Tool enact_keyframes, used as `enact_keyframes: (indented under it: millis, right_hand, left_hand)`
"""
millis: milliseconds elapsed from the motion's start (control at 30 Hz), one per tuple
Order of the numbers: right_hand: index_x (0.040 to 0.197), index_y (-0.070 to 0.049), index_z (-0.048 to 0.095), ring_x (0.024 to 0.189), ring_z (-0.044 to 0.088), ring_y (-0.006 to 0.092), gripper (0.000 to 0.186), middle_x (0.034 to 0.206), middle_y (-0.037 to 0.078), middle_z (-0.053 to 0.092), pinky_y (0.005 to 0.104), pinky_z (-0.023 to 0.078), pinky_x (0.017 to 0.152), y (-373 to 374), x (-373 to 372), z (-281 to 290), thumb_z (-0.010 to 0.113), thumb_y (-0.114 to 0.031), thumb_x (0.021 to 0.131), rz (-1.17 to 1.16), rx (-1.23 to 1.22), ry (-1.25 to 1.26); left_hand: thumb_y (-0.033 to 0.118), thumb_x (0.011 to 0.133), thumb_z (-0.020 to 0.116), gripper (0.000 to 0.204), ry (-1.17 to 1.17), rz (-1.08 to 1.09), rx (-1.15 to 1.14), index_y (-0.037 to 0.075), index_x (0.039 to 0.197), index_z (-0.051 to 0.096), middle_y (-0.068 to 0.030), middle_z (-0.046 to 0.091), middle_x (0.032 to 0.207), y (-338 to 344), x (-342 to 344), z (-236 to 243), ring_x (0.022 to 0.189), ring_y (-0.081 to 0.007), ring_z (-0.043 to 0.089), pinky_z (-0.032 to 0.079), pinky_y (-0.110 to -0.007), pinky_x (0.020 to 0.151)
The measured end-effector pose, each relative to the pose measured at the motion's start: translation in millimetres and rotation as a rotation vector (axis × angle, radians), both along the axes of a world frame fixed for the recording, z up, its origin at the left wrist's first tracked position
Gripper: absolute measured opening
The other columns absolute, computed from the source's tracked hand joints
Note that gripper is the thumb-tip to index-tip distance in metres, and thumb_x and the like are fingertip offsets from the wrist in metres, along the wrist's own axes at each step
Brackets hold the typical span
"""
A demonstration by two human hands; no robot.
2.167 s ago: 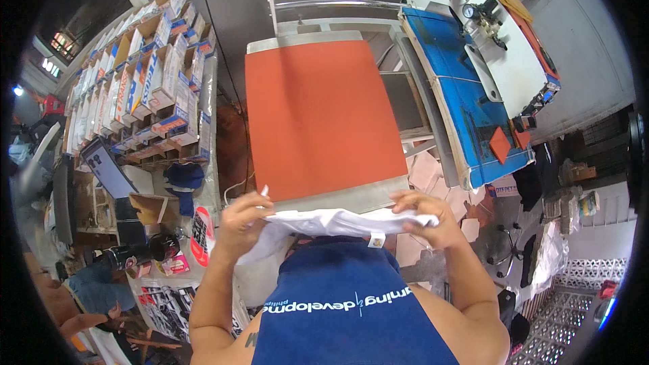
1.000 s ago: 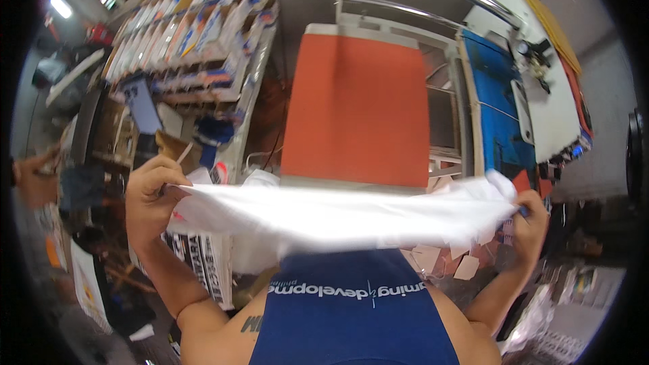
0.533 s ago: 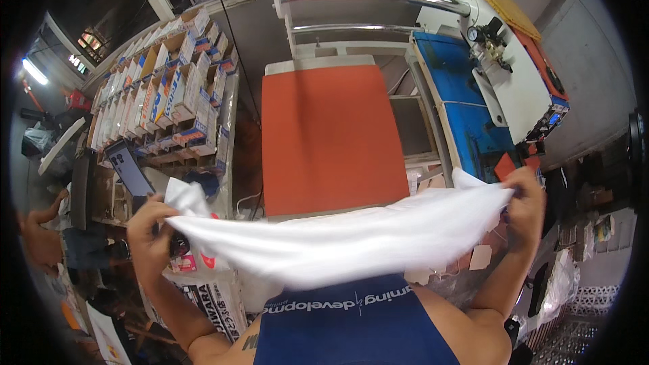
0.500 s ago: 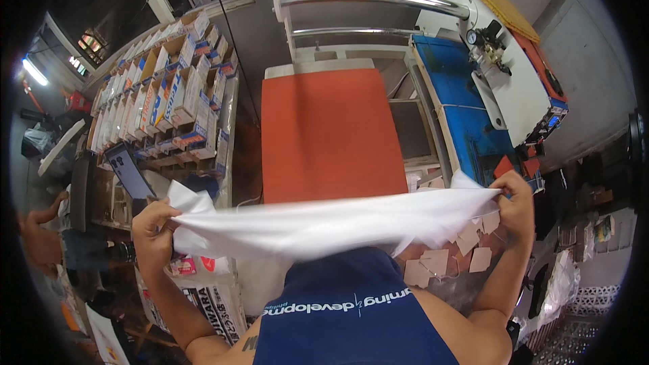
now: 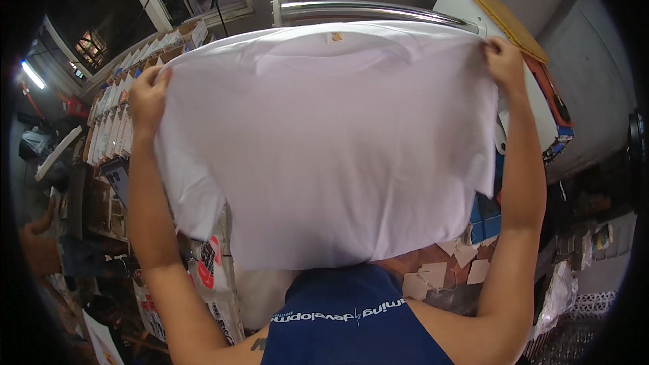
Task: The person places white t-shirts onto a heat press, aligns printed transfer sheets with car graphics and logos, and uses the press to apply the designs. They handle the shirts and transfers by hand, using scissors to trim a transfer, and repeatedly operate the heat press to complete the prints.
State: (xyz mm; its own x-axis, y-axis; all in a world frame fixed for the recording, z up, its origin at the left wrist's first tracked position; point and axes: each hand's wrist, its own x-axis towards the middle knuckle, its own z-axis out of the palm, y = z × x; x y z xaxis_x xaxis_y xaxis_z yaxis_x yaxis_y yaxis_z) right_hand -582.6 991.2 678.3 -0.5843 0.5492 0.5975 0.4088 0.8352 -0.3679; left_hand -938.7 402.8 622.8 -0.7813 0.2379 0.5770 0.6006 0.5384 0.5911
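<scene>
A white T-shirt (image 5: 331,155) is stretched wide between my two hands, its neckline at the far side and its hem toward my body. A small neck label (image 5: 335,38) shows inside the collar. At the shirt's far left, my left hand (image 5: 148,94) is closed on the shoulder, and my right hand (image 5: 503,62) pinches the opposite shoulder. Both arms reach forward. The spread cloth hides the red-orange pad seen a moment ago. A white press machine (image 5: 466,5) with a shiny metal bar (image 5: 372,11) shows beyond the shirt.
Several rows of narrow cardboard boxes (image 5: 108,122) stand at the left, with a phone (image 5: 116,179) propped near them. Cut cardboard pieces (image 5: 426,280) lie at the lower right, near a blue panel (image 5: 485,220). Another person's arm (image 5: 44,220) shows at the far left.
Both hands have moved up and away from my body, still gripping the shirt. The cloth has gone from a bunched strip to a spread sheet that covers the red-orange pad.
</scene>
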Motion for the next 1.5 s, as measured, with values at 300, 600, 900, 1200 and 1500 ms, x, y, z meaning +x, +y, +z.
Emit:
enact_keyframes:
  millis: [300, 600, 900, 1200, 1500]
  right_hand:
    - [0.108, -0.008, 0.078, 0.101, 0.074, 0.0359, 0.028, 0.106, 0.018, 0.078, 0.0428, 0.057, 0.089, 38, -165, -179, 0.065, -0.024, 0.090, -0.438, -0.781, -0.246]
    - [0.107, -0.005, 0.068, 0.110, 0.068, 0.0391, 0.029, 0.114, 0.021, 0.073, 0.0460, 0.047, 0.103, 83, -261, -311, 0.071, -0.030, 0.093, -0.271, -0.514, 0.111]
    - [0.160, -0.007, 0.039, 0.157, 0.014, 0.0479, 0.074, 0.170, 0.024, 0.021, 0.0597, 0.018, 0.126, -140, -35, -323, 0.064, -0.043, 0.100, 0.337, -0.213, -0.672]
    - [0.152, 0.001, 0.046, 0.132, 0.059, 0.0344, 0.062, 0.146, 0.021, 0.059, 0.0480, 0.047, 0.112, -170, 204, -454, 0.059, -0.038, 0.105, 0.034, -2.245, 0.248]
    - [0.141, 0.006, 0.056, 0.124, 0.063, 0.0365, 0.056, 0.136, 0.021, 0.066, 0.0500, 0.048, 0.110, -139, 269, -460, 0.067, -0.028, 0.098, 0.024, -1.951, 0.815]
  left_hand:
    - [0.020, 0.099, 0.064, 0.026, -0.690, 0.254, 0.193, -0.002, 0.112, 0.069, -0.0215, 0.075, 0.100, 118, -89, -156, 0.096, -0.0317, 0.076, 0.062, -0.043, 0.084]
    - [0.009, 0.105, 0.058, 0.037, -0.804, 0.007, 0.751, -0.004, 0.138, 0.047, -0.0189, 0.066, 0.118, 160, -153, -259, 0.102, -0.0347, 0.073, 0.063, -0.042, 0.084]
    - [0.017, 0.099, 0.064, 0.063, -0.438, -0.417, -0.269, 0.001, 0.156, 0.044, -0.0282, 0.024, 0.169, 75, 119, -299, 0.158, -0.0389, 0.023, 0.023, -0.046, 0.127]
    - [0.034, 0.104, 0.062, 0.066, -1.866, -0.200, 0.933, 0.002, 0.157, 0.040, -0.0164, 0.052, 0.155, -73, 263, -426, 0.141, -0.0312, 0.051, 0.039, -0.046, 0.120]
    - [0.021, 0.095, 0.075, 0.054, -1.661, -0.326, 1.147, 0.002, 0.142, 0.056, -0.0150, 0.066, 0.139, -192, 266, -383, 0.130, -0.0326, 0.062, 0.046, -0.050, 0.115]
